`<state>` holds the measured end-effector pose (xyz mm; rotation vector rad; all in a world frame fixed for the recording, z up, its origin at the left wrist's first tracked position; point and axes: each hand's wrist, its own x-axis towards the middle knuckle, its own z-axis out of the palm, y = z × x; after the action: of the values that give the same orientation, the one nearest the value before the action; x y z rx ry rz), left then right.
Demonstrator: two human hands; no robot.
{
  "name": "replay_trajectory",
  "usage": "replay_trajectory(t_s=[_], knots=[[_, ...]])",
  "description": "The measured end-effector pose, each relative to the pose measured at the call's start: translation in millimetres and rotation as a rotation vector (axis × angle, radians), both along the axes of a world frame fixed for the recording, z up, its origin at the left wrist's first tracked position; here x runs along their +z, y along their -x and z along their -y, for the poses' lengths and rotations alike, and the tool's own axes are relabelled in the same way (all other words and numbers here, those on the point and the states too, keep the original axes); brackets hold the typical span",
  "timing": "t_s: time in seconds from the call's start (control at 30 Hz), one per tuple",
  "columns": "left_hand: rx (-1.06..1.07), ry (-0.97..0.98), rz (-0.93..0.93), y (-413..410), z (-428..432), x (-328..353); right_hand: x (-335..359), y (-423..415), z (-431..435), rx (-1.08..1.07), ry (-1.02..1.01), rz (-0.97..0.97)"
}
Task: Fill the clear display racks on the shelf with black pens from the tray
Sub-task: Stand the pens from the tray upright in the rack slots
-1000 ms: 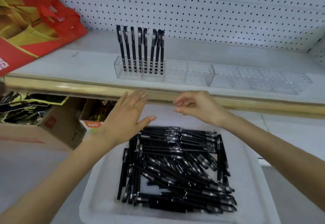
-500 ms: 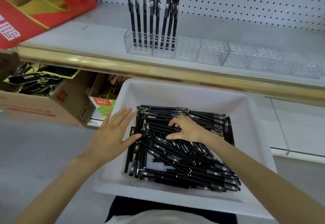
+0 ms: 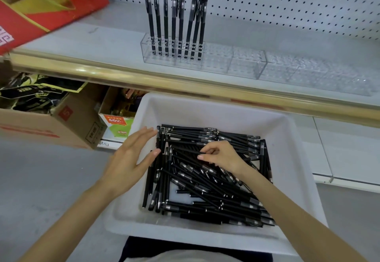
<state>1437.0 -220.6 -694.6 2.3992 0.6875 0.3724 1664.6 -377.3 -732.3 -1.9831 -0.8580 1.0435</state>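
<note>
Filling barely begun: about eight standing pens (image 3: 165, 21) occupy one end of the left rack (image 3: 216, 62); the right rack (image 3: 308, 72) is bare. White tray (image 3: 287, 138) heaped with loose pens (image 3: 205, 189). Flat, straight-fingered left hand (image 3: 129, 159) over its edge; curled right hand (image 3: 223, 155) on heap, grip unclear.

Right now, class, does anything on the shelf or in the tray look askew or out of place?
Yes. In the rack, the right-hand three pens tilt and crowd together, while the other five stand more evenly spaced. The loose pens in the tray lie crisscrossed.
</note>
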Motion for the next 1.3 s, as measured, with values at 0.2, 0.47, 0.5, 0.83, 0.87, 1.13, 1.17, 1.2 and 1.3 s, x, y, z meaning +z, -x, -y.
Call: replay_trajectory(t_s=[0.2,0.47,0.5,0.83,0.87,1.13,1.17,1.2,1.3], knots=[[-0.1,-0.103,-0.041,-36,1,17,56,2,-10,0.023,-0.195,-0.049],[-0.12,0.081,0.119,-70,-15,49,104,-17,-19,-0.045,-0.338,0.019],[-0.108,0.124,0.13,-73,-16,53,110,-20,-21,-0.053,-0.347,0.009],[0.095,0.063,0.318,-134,-7,85,162,-49,-55,-0.473,-0.671,-0.634],[0.102,0.036,0.324,-140,-5,89,167,-49,-59,-0.471,-0.662,-0.596],[-0.11,-0.551,0.073,-166,-44,97,221,-101,-87,-0.386,-0.731,0.108],[-0.112,-0.552,0.01,-167,-50,98,224,-109,-92,-0.361,-0.717,0.177],[-0.109,-0.533,-0.039,-169,-54,98,226,-115,-97,-0.338,-0.699,0.218],[-0.088,-0.467,-0.14,-175,-61,96,224,-128,-111,-0.288,-0.64,0.286]])
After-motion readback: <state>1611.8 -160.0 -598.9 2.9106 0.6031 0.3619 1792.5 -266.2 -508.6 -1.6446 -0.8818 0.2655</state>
